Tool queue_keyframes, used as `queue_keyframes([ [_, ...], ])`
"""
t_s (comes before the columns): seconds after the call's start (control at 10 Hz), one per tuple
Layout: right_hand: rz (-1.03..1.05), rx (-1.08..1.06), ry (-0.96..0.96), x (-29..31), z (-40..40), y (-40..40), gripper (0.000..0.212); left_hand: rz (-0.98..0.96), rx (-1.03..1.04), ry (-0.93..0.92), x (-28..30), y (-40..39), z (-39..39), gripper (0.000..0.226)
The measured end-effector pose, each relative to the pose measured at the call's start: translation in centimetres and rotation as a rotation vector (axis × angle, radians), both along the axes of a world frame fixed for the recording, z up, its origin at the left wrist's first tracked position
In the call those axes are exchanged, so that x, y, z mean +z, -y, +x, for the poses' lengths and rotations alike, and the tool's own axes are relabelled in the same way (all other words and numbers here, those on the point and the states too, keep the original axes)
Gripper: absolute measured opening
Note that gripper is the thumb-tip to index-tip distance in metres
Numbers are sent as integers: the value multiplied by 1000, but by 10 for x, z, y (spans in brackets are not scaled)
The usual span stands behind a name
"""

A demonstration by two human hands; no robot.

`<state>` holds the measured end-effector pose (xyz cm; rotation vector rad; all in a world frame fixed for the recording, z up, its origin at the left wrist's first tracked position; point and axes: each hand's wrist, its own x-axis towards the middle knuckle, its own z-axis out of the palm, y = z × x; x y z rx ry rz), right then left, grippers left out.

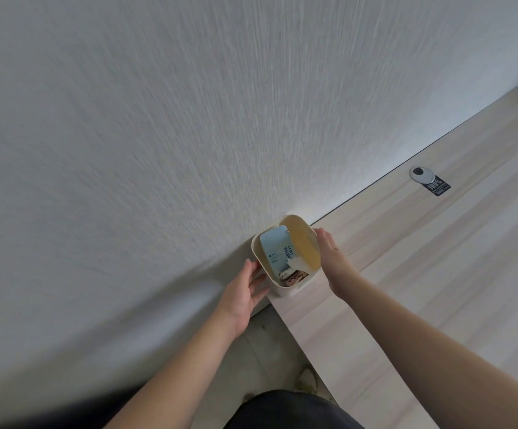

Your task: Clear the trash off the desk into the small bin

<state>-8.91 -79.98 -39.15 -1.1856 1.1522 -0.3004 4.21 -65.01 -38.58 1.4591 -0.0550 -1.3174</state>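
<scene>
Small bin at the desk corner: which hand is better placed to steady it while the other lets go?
Probably left. The left hand cups the small bin wall; the right hand only rests at the rim.

- The small bin (291,286) sits at the desk's (406,274) far-left corner, against the wall (189,119).
- Both hands flank the bin.
- A blue packet (274,250) fills the bin's left half.
- Desk bare to the right.

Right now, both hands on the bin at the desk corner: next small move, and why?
Probably let go and draw both hands back. The small bin stands at the desk corner against the wall, with the blue packet and wrappers already inside. The left hand and right hand flank its sides, and no loose trash shows on the visible desk.
</scene>
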Motion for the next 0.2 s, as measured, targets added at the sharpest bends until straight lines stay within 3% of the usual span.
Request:
queue_keyframes([
  [0.2,17,-11,63,0,-8,2,50,42,1,63,3,1,7,31],
])
